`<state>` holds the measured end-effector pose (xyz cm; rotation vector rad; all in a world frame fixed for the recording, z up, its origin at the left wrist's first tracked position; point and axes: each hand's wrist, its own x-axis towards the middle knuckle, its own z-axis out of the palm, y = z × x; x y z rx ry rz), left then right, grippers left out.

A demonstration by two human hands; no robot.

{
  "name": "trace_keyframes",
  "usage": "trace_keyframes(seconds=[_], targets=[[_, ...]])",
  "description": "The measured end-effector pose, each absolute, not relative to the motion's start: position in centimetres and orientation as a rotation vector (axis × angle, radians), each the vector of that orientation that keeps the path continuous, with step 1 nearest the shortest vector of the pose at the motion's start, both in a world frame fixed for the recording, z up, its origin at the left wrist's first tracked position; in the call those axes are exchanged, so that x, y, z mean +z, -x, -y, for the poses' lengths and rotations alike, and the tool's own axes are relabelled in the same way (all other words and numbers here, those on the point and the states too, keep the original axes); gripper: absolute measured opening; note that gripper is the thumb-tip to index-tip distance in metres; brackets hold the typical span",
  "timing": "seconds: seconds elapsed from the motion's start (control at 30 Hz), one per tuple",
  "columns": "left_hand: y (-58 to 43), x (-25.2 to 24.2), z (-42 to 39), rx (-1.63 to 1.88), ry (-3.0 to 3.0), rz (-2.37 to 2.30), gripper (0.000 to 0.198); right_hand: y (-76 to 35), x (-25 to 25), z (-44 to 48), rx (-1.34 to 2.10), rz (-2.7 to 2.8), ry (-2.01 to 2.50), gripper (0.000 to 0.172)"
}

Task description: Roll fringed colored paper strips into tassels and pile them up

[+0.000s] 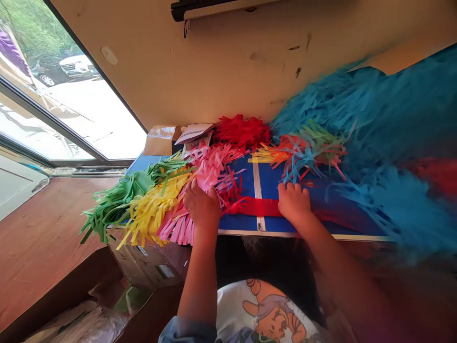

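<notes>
My left hand (202, 206) lies over pink tissue-paper fringe (210, 166), thumb apart from the slightly bent fingers, nothing visibly gripped. To its right, a flat red paper strip (260, 207) with a fringed end stretches across the blue table. My right hand (294, 204) is closed on this strip, which carries on as a blurred red band past the wrist. Just beyond the right hand lies a multicoloured fringe bundle (309, 150) of orange, blue and green. Yellow fringe (157, 202) and green fringe (132, 190) are layered left of my left hand, hanging over the table edge.
A large heap of blue fringe (392, 109) covers the table's right side. Red fringe (243, 131) sits by the wall, beside papers (194, 133) and a brown box (161, 140). An open carton (71, 281) stands on the floor at lower left, near a glass door (71, 105).
</notes>
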<state>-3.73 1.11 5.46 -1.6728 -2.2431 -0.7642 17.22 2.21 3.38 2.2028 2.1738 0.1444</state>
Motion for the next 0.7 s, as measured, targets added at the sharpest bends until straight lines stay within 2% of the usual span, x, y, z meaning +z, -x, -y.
trace_keyframes(seconds=[0.07,0.13,0.2,0.3,0.37,0.7], targets=[[1.6,5.2,0.0,-0.912,1.976,1.984,0.050,-17.4,3.3,-2.3,0.143,-2.184,-2.194,0.034],[-1.7,4.2,1.3,-0.777,2.645,1.520,0.047,-17.6,3.3,-2.5,0.121,-2.191,-2.180,0.032],[-4.6,2.7,2.4,-0.580,3.010,1.310,0.049,-17.9,3.2,-2.6,0.087,-2.195,-2.165,0.030],[-6.5,0.7,2.9,-0.370,3.033,1.494,0.071,-18.2,3.2,-2.9,0.047,-2.213,-2.140,0.028],[-6.1,-0.1,2.6,-0.283,2.975,1.538,0.079,-18.3,3.0,-3.0,0.038,-2.224,-2.131,0.029],[-1.2,-0.2,1.5,-0.052,2.714,1.696,0.089,-18.9,3.2,-3.3,0.052,-2.270,-2.197,0.034]])
